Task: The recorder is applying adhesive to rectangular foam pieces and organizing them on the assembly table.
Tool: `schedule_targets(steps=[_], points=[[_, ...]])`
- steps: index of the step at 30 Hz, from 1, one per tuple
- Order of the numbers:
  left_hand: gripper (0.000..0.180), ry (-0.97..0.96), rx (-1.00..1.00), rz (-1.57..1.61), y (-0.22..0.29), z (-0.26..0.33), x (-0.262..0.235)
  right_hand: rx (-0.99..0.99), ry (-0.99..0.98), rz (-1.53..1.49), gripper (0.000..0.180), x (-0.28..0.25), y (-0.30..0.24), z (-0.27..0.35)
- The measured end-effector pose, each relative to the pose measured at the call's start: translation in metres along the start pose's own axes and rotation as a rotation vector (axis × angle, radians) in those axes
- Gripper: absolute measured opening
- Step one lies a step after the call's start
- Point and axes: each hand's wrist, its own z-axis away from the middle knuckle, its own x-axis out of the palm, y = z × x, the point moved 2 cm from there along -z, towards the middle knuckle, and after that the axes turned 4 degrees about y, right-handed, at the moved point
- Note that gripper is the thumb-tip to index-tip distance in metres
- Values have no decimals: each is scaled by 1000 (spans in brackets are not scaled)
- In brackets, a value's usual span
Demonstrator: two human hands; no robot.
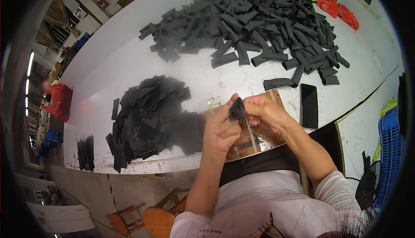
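Observation:
Both of my hands meet over a brown board at the table's near edge, holding one small dark grey fabric piece (237, 109) between them. My left hand (222, 130) grips its left side, the fingers curled and closed. On the other side my right hand (264, 111) pinches the cloth between thumb and fingers. The piece looks folded or rolled, with its upper end narrowing to a point. Beneath the hands lies the board (276, 136), crossed by a pale strip and shiny tape. To the left spreads a heap of flat dark fabric pieces (149, 117).
A large pile of dark fabric tubes (259, 26) covers the table's far side. A black phone (308, 106) lies right of the board. Red plastic bags (337, 12) sit far right, and another red bag (58, 102) is far left. A blue crate (388, 151) stands at right.

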Motion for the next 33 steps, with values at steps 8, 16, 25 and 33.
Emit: schedule_targets(steps=[8, 16, 25, 33], points=[[23, -82, 119, 83, -15, 12, 25, -96, -102, 158, 27, 16, -30, -8], [26, 241, 468, -825, -4, 14, -14, 39, -183, -57, 20, -13, 19, -13], [12, 82, 1009, -1636, -23, 15, 35, -643, 203, 762, 17, -4, -29, 11], [11, 53, 1157, -1373, -12, 23, 2, -660, 13, 1332, 18, 14, -31, 14]])
